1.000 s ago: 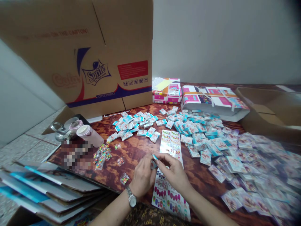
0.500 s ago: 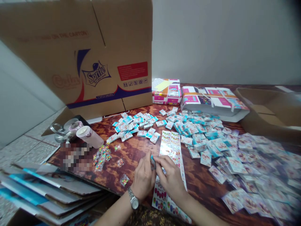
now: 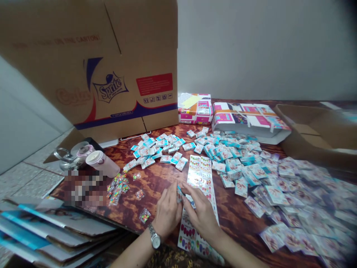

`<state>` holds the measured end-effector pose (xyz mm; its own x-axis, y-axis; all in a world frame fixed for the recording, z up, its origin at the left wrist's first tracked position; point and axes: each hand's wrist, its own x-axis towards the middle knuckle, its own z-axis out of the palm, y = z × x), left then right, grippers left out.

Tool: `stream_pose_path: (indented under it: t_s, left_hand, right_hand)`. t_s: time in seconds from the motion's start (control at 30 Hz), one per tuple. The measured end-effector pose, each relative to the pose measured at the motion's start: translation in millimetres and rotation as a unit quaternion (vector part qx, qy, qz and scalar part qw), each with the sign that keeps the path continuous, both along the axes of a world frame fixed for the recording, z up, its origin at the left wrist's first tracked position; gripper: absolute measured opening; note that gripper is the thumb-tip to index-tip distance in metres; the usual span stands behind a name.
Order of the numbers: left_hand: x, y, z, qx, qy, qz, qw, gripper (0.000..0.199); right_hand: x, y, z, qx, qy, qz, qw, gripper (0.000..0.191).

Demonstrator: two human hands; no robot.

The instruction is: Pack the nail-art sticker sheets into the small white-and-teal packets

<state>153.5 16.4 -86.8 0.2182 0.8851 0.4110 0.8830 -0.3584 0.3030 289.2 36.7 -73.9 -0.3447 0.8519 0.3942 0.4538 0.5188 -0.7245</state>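
A small blue-and-white box [image 3: 179, 193] is pinched between both hands near the table's front edge. My left hand [image 3: 166, 211], with a watch at the wrist, wraps its fingers round it from the left. From the right, my right hand [image 3: 201, 212] presses its fingers on the box's upper end. Beneath the right hand lies a sticker sheet [image 3: 199, 175] printed with coloured balloon-like shapes. Left of the hands are small clear bags of coloured candies [image 3: 145, 215]. Several boxes of the same kind [image 3: 146, 149] are heaped beyond the hands.
A large brown carton [image 3: 134, 70] stands at the back left. Pink-and-white wrapped packages [image 3: 245, 119] lie behind a wide pile of small boxes [image 3: 251, 175]. An open carton [image 3: 315, 130] is at right. A pink tumbler [image 3: 106, 163] and flattened cardboard [image 3: 61, 230] are at left.
The fingers of my right hand have shifted on the small box's top, and the box is turned slightly. The whole view has moved a little, so things appear slightly further left.
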Motion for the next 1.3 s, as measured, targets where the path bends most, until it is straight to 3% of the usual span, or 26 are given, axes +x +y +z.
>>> stream_pose_path:
  t_s: [0.13,0.27,0.33,0.4,0.53,0.6,0.67,0.73,0.83,0.97,1.17,1.3]
  left_hand:
    - [2.2,1.2,-5.1,-0.018,0.001,0.011,1.000,0.069]
    - [2.3,7.3,-5.4,-0.055,-0.004,0.006,0.998,0.066]
    - [0.4,10.4,-2.2,-0.057,-0.012,-0.006,0.998,0.068]
    - [-2.0,12.1,0.9,-0.058,-0.025,-0.006,0.998,0.069]
    - [-6.8,9.1,-3.3,-0.077,-0.043,-0.007,0.996,0.054]
    - [-9.3,6.0,-11.3,-0.083,-0.046,-0.014,0.995,0.050]
    - [-11.7,3.1,-19.7,-0.090,-0.050,-0.016,0.995,0.048]
    - [-13.3,1.3,-25.6,-0.100,-0.054,-0.017,0.993,0.046]
    - [-11.7,1.3,-27.7,-0.117,-0.061,-0.024,0.991,0.043]
    - [-3.5,4.9,-24.3,-0.131,-0.066,-0.050,0.988,0.042]
    - [5.1,7.6,-18.6,-0.139,-0.089,-0.075,0.983,0.040]
    - [6.8,6.1,-14.9,-0.150,-0.096,-0.086,0.980,0.041]
  right_hand:
    - [0.7,8.1,-1.4,-0.034,0.002,0.041,0.999,0.034]
    - [11.4,36.0,-9.8,-0.133,0.045,0.083,0.987,0.029]
    - [22.9,65.1,-13.3,-0.195,0.093,0.029,0.976,0.030]
    - [37.2,98.8,-13.8,-0.218,0.174,-0.077,0.957,0.039]
    - [66.8,140.1,-8.7,-0.195,0.185,-0.155,0.951,0.067]
    - [79.4,134.9,-11.3,-0.161,0.088,-0.133,0.974,0.071]
    - [89.7,116.1,-21.9,-0.118,-0.072,-0.040,0.990,0.068]
    - [97.3,93.1,-38.6,-0.086,-0.215,0.057,0.971,0.070]
    - [102.5,68.9,-63.7,-0.059,-0.356,0.068,0.930,0.084]
    - [101.6,62.9,-76.4,-0.031,-0.408,0.053,0.911,0.072]
    - [98.1,57.1,-71.3,-0.022,-0.406,0.032,0.913,0.043]
    - [98.3,55.0,-71.5,-0.016,-0.408,0.016,0.913,0.051]
